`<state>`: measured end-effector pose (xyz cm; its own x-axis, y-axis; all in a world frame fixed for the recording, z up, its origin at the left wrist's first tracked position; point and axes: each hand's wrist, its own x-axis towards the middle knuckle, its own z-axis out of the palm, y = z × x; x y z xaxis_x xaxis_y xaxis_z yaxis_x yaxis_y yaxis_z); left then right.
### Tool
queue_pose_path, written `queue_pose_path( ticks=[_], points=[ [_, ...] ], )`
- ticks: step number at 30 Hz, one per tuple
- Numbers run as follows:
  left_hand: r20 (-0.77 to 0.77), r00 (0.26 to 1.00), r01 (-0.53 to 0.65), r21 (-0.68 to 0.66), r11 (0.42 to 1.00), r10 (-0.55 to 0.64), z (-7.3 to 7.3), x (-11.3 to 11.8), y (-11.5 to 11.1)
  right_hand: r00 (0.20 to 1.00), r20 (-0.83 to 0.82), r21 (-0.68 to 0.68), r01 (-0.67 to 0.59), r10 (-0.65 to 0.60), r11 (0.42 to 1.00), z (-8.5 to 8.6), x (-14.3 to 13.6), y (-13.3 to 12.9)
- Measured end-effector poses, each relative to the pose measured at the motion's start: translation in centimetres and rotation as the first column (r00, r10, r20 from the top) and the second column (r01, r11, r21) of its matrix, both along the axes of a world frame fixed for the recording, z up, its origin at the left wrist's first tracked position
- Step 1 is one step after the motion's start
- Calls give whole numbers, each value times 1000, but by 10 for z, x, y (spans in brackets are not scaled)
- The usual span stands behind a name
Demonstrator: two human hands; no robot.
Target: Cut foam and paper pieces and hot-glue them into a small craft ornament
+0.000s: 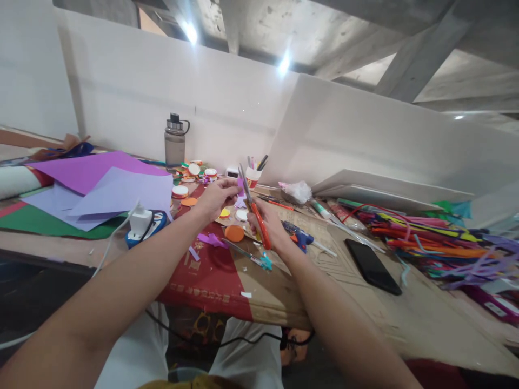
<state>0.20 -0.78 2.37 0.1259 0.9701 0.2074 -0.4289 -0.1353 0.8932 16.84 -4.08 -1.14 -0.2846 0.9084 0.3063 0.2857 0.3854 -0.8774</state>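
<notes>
My right hand grips a pair of scissors by the orange handles, its blades pointing up and away from me. Pinched in the fingers of my left hand is a small purple piece of paper, right beside the blades. Whether the blades touch the paper I cannot tell. Below the hands lie an orange disc, purple paper scraps and a thin tool with a teal end. A white lid sits between the hands.
Purple and lilac sheets and a blue power strip are at left. A water bottle and pen cup stand behind. Right are a glue gun, a phone and colourful pipe cleaners. Cardboard covers the table.
</notes>
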Motion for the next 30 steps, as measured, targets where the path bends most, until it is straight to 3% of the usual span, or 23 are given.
queue_pose_path(
  ticks=[15, 30],
  points=[
    [-114, 992, -52, 42, 998, 57, -2, 0, 0, 998, 48, 46, 46, -48, 998, 0, 3, 2],
    [-64, 998, -18, 41, 999, 21, -1, 0, 0, 1000, 9, 19, -4, 4, 1000, 1, 4, 4]
  ],
)
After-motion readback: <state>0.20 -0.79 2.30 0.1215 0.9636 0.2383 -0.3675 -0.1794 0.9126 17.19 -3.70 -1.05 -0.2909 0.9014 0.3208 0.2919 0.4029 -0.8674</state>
